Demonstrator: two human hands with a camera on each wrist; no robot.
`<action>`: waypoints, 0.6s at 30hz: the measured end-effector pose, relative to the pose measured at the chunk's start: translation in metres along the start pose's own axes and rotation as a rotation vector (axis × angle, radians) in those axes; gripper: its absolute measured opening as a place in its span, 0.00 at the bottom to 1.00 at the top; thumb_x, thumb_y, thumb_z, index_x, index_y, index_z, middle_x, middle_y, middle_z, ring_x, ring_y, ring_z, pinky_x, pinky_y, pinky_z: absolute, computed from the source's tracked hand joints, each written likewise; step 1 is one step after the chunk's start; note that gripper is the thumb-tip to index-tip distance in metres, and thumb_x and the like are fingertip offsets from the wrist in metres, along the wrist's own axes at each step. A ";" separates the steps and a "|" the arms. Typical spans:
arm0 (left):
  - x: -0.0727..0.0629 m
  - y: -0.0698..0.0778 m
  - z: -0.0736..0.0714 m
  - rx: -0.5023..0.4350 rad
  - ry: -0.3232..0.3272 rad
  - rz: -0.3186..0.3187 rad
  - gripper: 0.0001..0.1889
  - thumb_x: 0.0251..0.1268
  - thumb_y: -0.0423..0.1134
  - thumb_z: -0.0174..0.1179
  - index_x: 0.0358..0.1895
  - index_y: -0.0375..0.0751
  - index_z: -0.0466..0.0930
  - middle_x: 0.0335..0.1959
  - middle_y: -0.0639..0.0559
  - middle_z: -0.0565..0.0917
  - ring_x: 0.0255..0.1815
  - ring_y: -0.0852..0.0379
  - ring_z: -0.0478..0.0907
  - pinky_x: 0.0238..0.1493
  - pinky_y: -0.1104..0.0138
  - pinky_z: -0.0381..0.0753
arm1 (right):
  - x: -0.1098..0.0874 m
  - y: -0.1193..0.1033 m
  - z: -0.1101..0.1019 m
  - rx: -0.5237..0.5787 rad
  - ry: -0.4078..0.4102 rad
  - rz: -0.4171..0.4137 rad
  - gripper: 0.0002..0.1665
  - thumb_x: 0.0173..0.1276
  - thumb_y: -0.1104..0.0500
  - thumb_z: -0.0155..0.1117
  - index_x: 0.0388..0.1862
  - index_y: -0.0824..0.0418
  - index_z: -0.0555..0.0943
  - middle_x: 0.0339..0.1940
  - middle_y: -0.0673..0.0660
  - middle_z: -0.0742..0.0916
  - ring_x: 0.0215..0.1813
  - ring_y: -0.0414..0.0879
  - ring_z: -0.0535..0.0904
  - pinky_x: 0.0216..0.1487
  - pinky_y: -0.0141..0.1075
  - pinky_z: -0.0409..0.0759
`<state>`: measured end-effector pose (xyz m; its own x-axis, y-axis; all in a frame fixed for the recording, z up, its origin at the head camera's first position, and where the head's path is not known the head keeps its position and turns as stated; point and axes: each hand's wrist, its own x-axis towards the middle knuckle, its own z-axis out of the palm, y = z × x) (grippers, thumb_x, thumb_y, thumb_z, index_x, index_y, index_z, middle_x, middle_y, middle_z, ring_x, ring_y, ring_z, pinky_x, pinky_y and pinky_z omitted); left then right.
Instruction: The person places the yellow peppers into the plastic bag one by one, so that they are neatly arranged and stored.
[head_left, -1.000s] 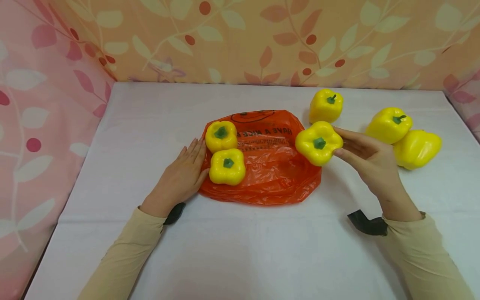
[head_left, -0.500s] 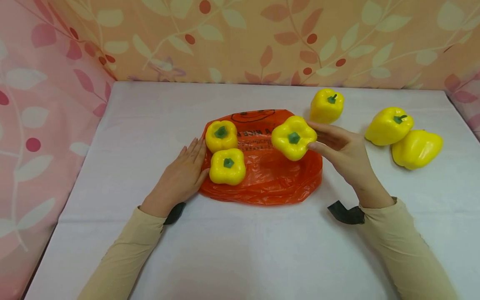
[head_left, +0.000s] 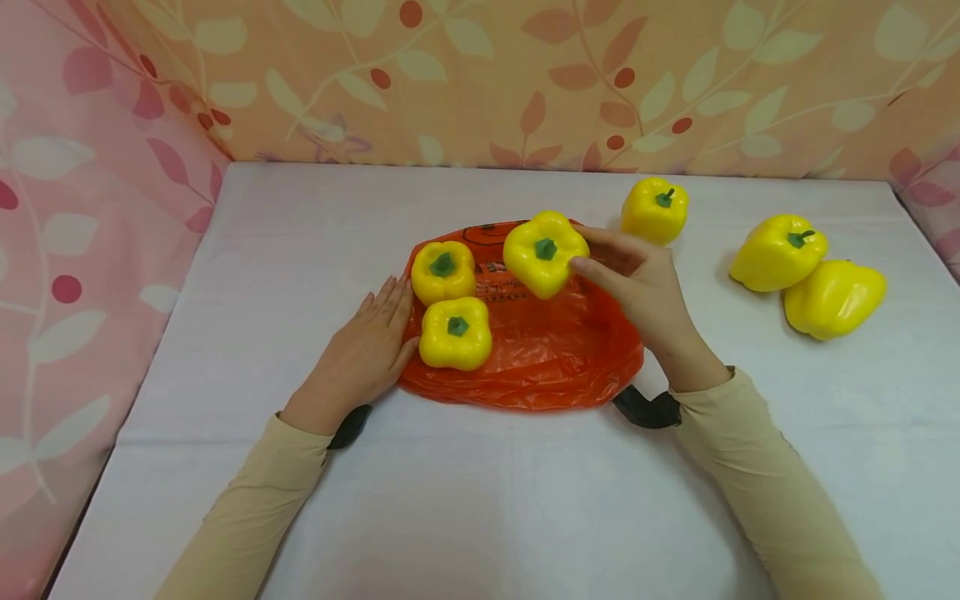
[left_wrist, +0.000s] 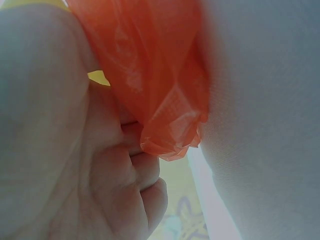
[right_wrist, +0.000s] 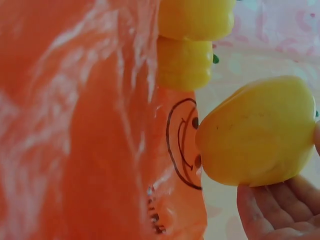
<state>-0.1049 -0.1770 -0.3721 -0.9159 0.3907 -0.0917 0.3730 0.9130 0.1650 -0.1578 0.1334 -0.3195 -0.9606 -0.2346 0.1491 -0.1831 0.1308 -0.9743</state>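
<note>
One yellow pepper (head_left: 545, 254) grasped in the right grip (head_left: 645, 287) above the red bag (head_left: 540, 358), toward the desk's (head_left: 480, 500) far edge; with left grip (head_left: 360, 354) straight-fingered against the bag's left edge, beside two more peppers (head_left: 456, 337).

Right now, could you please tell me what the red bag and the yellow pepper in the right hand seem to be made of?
Red bag: thin plastic film, glossy, judging by its crinkles and highlights. Yellow pepper in the right hand: probably an artificial one, perhaps smooth, shiny plastic or foam, given its very even colour; the look alone cannot settle it.
</note>
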 end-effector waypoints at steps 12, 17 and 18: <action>0.000 0.000 0.000 -0.001 -0.012 -0.006 0.37 0.72 0.45 0.47 0.72 0.26 0.41 0.74 0.35 0.47 0.75 0.43 0.41 0.72 0.52 0.43 | 0.010 0.005 0.020 0.026 -0.017 0.084 0.23 0.66 0.61 0.63 0.59 0.66 0.77 0.53 0.55 0.82 0.55 0.46 0.77 0.56 0.32 0.76; 0.000 0.001 0.000 -0.002 -0.012 -0.004 0.37 0.72 0.46 0.47 0.72 0.26 0.41 0.74 0.35 0.47 0.75 0.43 0.41 0.72 0.53 0.43 | 0.011 0.011 0.026 -0.012 -0.004 0.120 0.24 0.65 0.60 0.64 0.59 0.66 0.77 0.53 0.59 0.82 0.55 0.46 0.77 0.55 0.33 0.76; 0.000 0.001 0.001 -0.001 -0.011 -0.003 0.37 0.72 0.46 0.47 0.72 0.26 0.41 0.74 0.35 0.47 0.75 0.43 0.41 0.72 0.53 0.43 | 0.011 0.012 0.027 -0.020 -0.004 0.121 0.24 0.65 0.60 0.65 0.59 0.66 0.77 0.53 0.60 0.82 0.55 0.47 0.77 0.55 0.34 0.76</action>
<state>-0.1047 -0.1764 -0.3726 -0.9155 0.3888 -0.1030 0.3696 0.9142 0.1660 -0.1651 0.1065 -0.3345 -0.9752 -0.2196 0.0294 -0.0695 0.1773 -0.9817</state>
